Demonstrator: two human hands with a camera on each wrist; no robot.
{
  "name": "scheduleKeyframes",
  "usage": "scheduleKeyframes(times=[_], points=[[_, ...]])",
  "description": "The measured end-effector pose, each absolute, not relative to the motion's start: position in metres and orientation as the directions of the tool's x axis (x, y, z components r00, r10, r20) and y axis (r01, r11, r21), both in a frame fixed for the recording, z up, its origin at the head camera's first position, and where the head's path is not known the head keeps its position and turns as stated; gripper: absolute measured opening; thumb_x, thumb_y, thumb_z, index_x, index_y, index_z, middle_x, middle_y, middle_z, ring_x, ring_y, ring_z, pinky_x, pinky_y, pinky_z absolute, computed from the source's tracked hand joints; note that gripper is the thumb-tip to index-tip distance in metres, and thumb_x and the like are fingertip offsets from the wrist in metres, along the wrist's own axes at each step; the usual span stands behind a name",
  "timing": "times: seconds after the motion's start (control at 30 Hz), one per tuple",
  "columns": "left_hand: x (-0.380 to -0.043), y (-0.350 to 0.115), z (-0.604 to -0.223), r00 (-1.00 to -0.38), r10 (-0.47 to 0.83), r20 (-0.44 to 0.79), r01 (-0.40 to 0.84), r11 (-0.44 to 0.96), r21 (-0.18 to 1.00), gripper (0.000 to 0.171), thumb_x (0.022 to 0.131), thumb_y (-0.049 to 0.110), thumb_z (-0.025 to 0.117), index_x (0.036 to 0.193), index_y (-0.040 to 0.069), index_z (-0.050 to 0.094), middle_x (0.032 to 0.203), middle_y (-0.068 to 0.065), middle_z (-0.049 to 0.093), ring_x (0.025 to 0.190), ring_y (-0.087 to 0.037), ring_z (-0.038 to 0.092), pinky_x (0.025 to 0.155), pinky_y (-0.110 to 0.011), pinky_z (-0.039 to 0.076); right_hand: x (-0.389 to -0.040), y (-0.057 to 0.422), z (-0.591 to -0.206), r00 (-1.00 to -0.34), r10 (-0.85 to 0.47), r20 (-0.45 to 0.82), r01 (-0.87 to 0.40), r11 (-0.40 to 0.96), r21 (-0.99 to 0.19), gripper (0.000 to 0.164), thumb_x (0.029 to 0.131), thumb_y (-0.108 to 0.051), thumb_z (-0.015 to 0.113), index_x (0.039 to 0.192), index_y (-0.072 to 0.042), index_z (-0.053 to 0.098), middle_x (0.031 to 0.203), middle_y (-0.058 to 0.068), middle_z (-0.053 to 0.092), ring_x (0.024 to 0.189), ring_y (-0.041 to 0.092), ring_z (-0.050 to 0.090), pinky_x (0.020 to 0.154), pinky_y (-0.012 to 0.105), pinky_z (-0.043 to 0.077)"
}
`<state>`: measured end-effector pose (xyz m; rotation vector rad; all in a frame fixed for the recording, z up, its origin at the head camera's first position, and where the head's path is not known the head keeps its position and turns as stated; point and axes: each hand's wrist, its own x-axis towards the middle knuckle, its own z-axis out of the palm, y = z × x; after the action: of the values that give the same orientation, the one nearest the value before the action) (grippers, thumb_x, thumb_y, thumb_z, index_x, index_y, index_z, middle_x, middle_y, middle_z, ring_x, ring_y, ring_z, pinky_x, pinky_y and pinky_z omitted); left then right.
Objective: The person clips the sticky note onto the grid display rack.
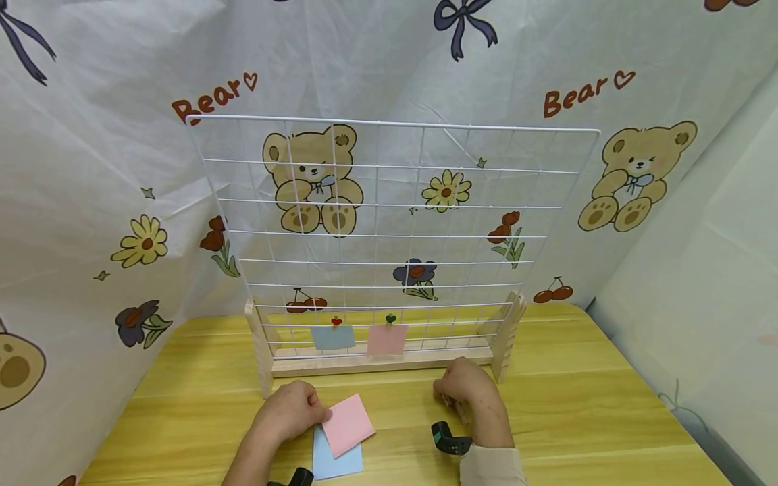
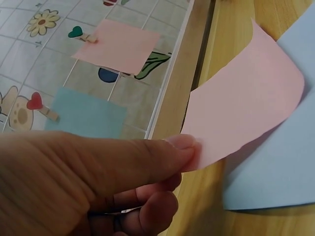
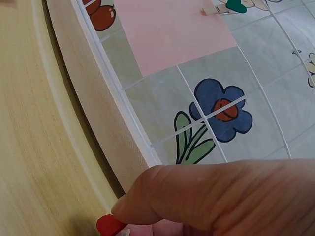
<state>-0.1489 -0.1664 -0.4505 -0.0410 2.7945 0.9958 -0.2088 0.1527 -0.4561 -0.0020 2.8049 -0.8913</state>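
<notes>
My left hand (image 1: 292,409) pinches a corner of a pink paper sheet (image 1: 348,425) between thumb and fingers. A light blue sheet (image 1: 337,463) lies on the table, partly under the pink one. In the left wrist view the pink sheet (image 2: 251,98) bends upward at its far corner. My right hand (image 1: 469,388) is low over the table in front of the rack. Its thumb and fingers pinch a small clothespin with a red top (image 3: 111,224), mostly hidden by the hand. Small wooden pieces (image 1: 456,408) show beneath that hand in the head view.
A white wire grid (image 1: 401,236) stands in a wooden base (image 1: 389,363) behind the hands. Clipped low on it are a blue note (image 1: 333,338) with a red heart clothespin (image 1: 336,321) and a pink note (image 1: 386,340) with a green heart clothespin (image 1: 391,319).
</notes>
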Motion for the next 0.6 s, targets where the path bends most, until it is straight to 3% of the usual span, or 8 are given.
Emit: scheduleKeyframes(times=[0.33,0.6], points=[[-0.1487,-0.1687,-0.4481,-0.980,0.053,-0.192,-0.090,0.743,0.664,0.033,0.083,0.025,0.084,0.066,0.012,0.058,0.059,0.002,0.047,0.053,-0.014,0.042,0.050,-0.027,0.030,-0.2076,0.1531,-0.4541,-0.980,-0.052,-0.193,0.069,0.816,-0.574,0.027,0.078,-0.013,0.071,0.054,-0.007,0.062,0.049,-0.001,0.054,0.045,0.012,0.044,0.047,0.024,0.030],[-0.1489,-0.1693,-0.4457,-0.977,0.088,-0.193,-0.076,0.705,0.705,0.031,0.084,0.025,0.083,0.069,0.012,0.059,0.064,0.001,0.051,0.055,-0.014,0.043,0.051,-0.027,0.032,-0.2079,0.1528,-0.4543,-0.987,-0.077,-0.143,0.026,0.794,-0.607,0.028,0.075,-0.008,0.068,0.050,-0.009,0.058,0.043,-0.006,0.046,0.041,0.011,0.041,0.045,0.023,0.028]])
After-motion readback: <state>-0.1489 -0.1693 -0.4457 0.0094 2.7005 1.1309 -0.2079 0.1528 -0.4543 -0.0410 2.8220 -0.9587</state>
